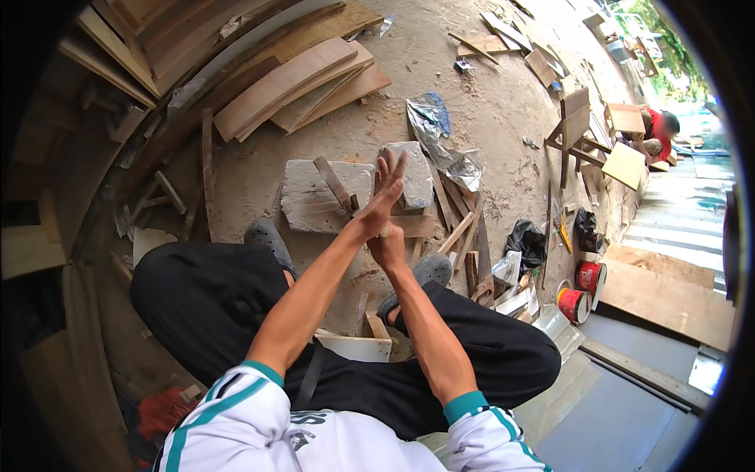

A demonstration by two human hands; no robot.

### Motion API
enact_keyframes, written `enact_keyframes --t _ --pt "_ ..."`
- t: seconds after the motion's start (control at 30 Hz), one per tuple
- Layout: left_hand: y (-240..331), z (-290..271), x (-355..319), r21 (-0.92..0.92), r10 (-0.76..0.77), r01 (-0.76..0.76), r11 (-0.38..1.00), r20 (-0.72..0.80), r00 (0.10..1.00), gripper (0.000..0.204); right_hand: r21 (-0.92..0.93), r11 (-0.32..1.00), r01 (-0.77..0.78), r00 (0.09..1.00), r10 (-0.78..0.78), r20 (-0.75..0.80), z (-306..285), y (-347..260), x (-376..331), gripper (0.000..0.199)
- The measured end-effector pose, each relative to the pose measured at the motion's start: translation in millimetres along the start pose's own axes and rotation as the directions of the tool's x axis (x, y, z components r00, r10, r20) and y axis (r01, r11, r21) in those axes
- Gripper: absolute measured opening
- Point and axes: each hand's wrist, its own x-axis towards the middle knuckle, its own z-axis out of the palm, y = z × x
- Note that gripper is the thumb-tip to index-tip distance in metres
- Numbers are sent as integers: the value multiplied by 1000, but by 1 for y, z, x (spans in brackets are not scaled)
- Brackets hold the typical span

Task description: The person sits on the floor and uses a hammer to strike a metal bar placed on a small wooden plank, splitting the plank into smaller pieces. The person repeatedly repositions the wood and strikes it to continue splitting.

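Out in front of me, my left hand (381,195) is raised with its fingers stretched out and holds nothing I can see. Right below it, my right hand (387,245) touches its heel or wrist; the right fingers are mostly hidden. Under and beyond the hands lie two pale, rough blocks, a wide one (307,206) and a smaller one (421,182). A short dark wood strip (331,182) rests across the wide block, close to my left hand. Behind my right hand a flat board piece (413,226) lies by the blocks.
Curved planks (295,86) are stacked at far left. Crumpled silver plastic sheeting (444,145) lies beyond the blocks. Wood offcuts, a hand saw (483,289), a black bag (527,242) and red cans (573,304) are to the right. A person in red (659,135) crouches by wooden chairs at far right.
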Motion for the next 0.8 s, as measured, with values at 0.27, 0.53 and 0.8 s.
enact_keyframes --t 0.27,0.53,0.8 --pt "7 -7 0 -56 1 -8 998 -124 992 68 212 975 -61 998 55 32 -1 4 -10 19" --pt "8 -67 7 -117 -8 -14 993 -181 983 68 181 974 139 986 -120 -115 17 -6 -9 21" --pt "-55 -69 -10 -341 -231 252 906 101 968 68 228 964 137 984 -107 -142 11 5 -26 25"
